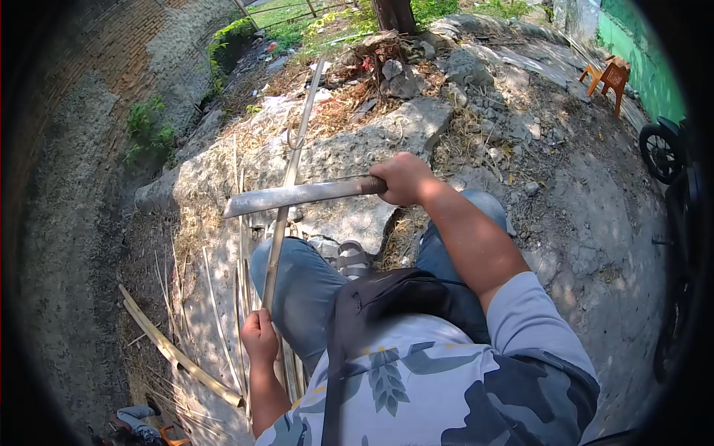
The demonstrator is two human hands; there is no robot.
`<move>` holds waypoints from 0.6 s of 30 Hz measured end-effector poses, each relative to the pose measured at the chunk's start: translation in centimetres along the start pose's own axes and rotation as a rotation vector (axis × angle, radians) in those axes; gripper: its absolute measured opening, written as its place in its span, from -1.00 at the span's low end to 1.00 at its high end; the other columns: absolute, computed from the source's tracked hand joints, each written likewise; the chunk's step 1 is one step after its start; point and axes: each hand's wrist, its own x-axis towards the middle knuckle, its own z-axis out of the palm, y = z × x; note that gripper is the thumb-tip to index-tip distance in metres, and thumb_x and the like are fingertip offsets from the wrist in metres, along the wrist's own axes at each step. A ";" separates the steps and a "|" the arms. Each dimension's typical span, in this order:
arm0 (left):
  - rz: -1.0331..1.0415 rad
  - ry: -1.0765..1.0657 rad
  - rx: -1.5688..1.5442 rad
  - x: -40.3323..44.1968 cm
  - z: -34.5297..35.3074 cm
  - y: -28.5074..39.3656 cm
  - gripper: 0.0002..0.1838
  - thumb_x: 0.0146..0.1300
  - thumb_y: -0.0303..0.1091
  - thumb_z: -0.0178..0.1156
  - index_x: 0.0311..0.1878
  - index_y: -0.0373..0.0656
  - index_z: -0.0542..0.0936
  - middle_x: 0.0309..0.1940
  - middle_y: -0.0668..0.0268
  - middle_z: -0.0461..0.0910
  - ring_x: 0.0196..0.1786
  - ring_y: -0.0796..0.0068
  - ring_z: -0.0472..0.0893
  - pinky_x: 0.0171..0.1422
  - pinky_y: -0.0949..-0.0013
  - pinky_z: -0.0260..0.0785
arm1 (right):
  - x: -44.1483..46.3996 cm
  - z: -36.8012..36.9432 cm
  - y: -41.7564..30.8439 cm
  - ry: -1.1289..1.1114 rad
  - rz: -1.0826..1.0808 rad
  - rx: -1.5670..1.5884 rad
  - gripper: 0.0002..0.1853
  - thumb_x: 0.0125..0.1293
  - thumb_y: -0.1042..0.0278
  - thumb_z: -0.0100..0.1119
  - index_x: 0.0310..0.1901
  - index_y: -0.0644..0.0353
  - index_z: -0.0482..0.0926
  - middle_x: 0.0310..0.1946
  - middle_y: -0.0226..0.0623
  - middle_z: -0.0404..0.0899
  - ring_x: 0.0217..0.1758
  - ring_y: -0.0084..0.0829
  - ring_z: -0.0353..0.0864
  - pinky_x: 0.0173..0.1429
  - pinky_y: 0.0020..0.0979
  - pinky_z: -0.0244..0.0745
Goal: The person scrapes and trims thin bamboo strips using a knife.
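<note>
My right hand (405,179) is closed round the dark handle of a machete (294,196), whose broad blade points left in front of my knees. Low on the left, my left hand (260,338) grips the near end of a long bamboo strip (275,256). The strip slants up and away past my left knee, and the blade lies across it about midway. Whether the edge touches or cuts into the strip, I cannot tell. A thin curled sliver (296,140) stands off the strip beyond the blade.
Split bamboo pieces (182,357) lie on the ground to my left. Ahead are a broken concrete slab (357,141), rubble and a tree trunk (394,15). A brick wall (111,67) runs along the left. An orange plastic chair (613,80) and a motorbike wheel (660,152) are at right.
</note>
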 end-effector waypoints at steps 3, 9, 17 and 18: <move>0.009 0.001 -0.031 0.1 0.5 0.3 -0.60 0.61 -0.25 0.14 -0.40 -0.28 0.57 -0.60 0.42 0.44 -0.49 0.66 0.34 -0.41 0.38 0.21 | 0.0 0.3 0.0 0.004 0.036 0.032 -0.78 0.11 0.22 0.33 -0.17 -0.10 0.70 -0.27 -0.27 0.78 -0.09 -0.11 0.78 0.10 -0.04 0.61; 0.036 -0.014 -0.014 0.1 1.2 0.6 -0.59 0.62 -0.23 0.13 -0.39 -0.28 0.57 -0.60 0.42 0.44 -0.49 0.66 0.33 -0.42 0.38 0.21 | -0.4 -0.1 -1.2 -0.020 -0.015 0.108 -0.79 0.08 0.25 0.33 -0.19 -0.09 0.69 -0.28 -0.26 0.77 -0.09 -0.13 0.78 0.04 -0.04 0.62; 0.000 0.021 0.066 -0.2 0.4 -0.6 -0.61 0.59 -0.23 0.16 -0.38 -0.29 0.60 -0.63 0.40 0.45 -0.52 0.64 0.36 -0.43 0.38 0.21 | -0.1 0.4 -1.5 -0.055 -0.092 0.038 -0.79 0.05 0.26 0.32 -0.22 -0.11 0.69 -0.31 -0.28 0.77 -0.13 -0.11 0.78 0.02 -0.04 0.63; 0.015 0.024 0.073 -0.3 0.4 -0.5 -0.61 0.59 -0.23 0.16 -0.38 -0.29 0.60 -0.63 0.39 0.46 -0.52 0.64 0.36 -0.43 0.38 0.21 | 0.0 0.5 -1.4 -0.049 -0.110 0.029 -0.79 0.04 0.26 0.32 -0.23 -0.11 0.69 -0.31 -0.28 0.77 -0.13 -0.10 0.78 0.01 -0.04 0.64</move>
